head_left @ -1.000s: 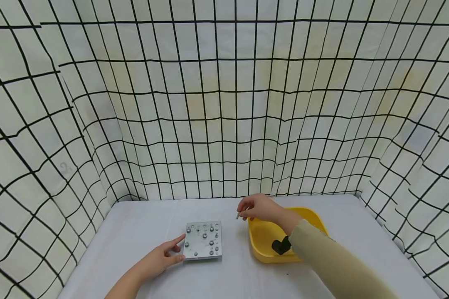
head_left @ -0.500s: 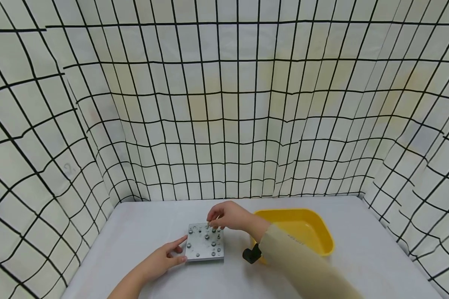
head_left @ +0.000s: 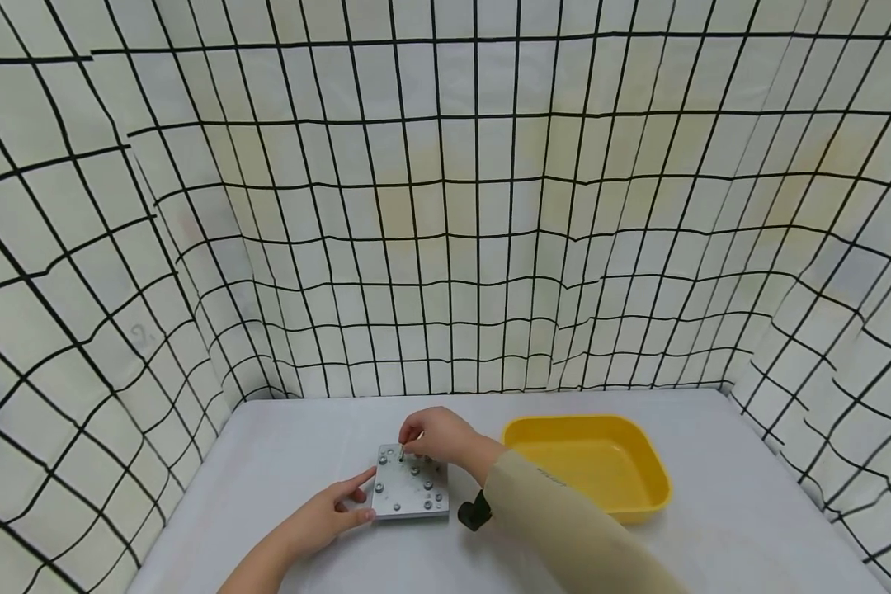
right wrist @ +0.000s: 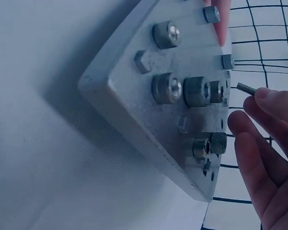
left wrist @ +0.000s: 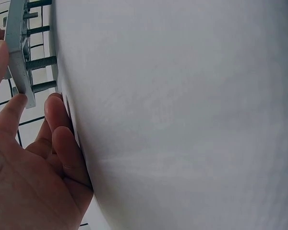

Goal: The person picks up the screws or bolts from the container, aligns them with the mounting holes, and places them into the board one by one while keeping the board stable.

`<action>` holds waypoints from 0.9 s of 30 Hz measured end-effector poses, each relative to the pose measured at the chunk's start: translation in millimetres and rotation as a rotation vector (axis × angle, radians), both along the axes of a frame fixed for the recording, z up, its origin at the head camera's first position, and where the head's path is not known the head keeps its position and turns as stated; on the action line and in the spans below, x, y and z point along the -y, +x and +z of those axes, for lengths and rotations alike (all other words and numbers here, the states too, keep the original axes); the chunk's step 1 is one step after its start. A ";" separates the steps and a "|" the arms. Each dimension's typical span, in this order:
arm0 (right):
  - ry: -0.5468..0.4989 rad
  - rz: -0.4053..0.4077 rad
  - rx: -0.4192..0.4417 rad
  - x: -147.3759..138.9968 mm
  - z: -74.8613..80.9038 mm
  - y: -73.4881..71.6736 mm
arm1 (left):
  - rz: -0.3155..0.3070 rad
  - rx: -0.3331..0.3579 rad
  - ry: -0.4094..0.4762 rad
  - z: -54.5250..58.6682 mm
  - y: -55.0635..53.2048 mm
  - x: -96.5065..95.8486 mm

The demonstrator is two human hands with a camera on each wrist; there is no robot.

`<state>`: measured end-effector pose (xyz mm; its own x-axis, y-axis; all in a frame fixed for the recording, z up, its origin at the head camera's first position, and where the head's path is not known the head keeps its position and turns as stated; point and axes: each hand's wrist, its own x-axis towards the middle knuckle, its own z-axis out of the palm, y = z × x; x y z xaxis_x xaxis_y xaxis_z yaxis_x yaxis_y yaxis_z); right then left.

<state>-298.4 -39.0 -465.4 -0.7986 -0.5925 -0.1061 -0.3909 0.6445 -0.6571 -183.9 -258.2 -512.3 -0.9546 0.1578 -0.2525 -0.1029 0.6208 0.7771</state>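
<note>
A square metal plate [head_left: 403, 492] lies on the white table, with several socket-head screws and hex bolts in its holes. In the left wrist view, threaded shanks [left wrist: 42, 62] stick out beneath the plate. My left hand [head_left: 327, 513] touches the plate's left edge with index finger and thumb; its other fingers rest low by the table. Over the plate's far left part, my right hand [head_left: 441, 435] pinches a small screw [right wrist: 246, 88] between thumb and finger. The screw's threaded end points to the plate, apart from it in the right wrist view; its head is hidden by the fingers.
A yellow tray [head_left: 664, 487] stands right of the plate, partly behind the right sleeve [head_left: 557, 524]. A black device [head_left: 475, 513] sits at the right wrist. White walls with a black grid [head_left: 445, 247] enclose the table [head_left: 304, 429] at the back and sides.
My right hand has moved left from beside the yellow tray to over the plate's far left part, carrying the screw. The left hand stays at the plate's edge.
</note>
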 end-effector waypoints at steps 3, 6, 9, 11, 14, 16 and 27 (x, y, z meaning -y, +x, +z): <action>0.025 -0.001 -0.024 2.4 -2.7 -0.5 | -0.001 -0.006 0.001 -0.3 0.4 -0.9; 0.057 0.005 -0.057 4.4 -5.1 0.3 | 0.002 -0.007 -0.003 0.3 2.1 -1.1; 0.088 0.004 -0.078 6.5 -6.3 1.8 | -0.001 -0.004 -0.001 1.4 3.6 -1.0; 0.106 0.003 -0.084 7.8 -6.1 2.9 | -0.005 -0.004 0.004 2.0 3.8 -0.9; 0.134 0.010 -0.099 9.7 -4.6 4.5 | -0.007 -0.002 0.010 2.2 3.8 -0.7; 0.153 0.019 -0.107 10.6 -3.5 5.6 | -0.009 -0.003 0.015 1.8 3.6 -0.3; 0.170 0.025 -0.127 9.4 -3.6 7.9 | -0.017 -0.011 0.008 0.6 3.1 -0.4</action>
